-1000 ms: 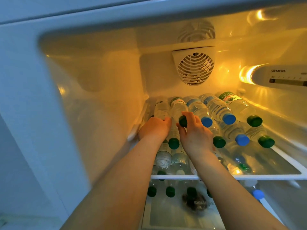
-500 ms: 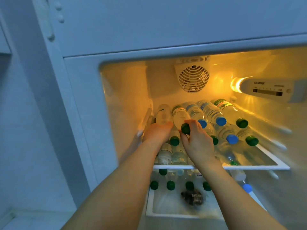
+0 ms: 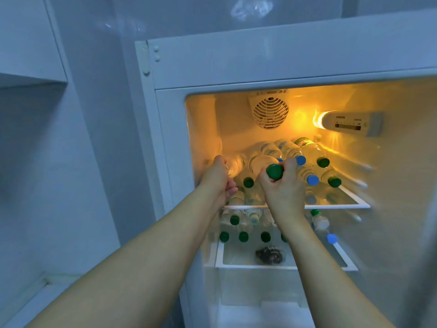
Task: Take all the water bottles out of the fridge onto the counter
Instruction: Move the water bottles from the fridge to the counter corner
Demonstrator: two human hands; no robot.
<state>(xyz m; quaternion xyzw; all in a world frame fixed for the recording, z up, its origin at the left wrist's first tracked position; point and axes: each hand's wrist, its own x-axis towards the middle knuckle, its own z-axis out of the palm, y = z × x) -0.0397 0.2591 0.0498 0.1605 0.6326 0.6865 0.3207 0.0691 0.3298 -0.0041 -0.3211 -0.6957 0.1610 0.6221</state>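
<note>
Two hands are deep in the fridge (image 3: pixel 165 143). The right hand (image 3: pixel 282 185) has its fingers curled around the neck of a green-capped bottle (image 3: pixel 264 163). The left hand (image 3: pixel 218 177), at 9 o'clock from it, grips a clear bottle (image 3: pixel 235 165). Many more bottles lie piled on the glass shelf (image 3: pixel 343 204), toward 3 o'clock. They are round, smooth, see-through plastic, maybe wet and slippery. Pulling two out could make the pile roll and fall, I think. No counter can be seen.
</note>
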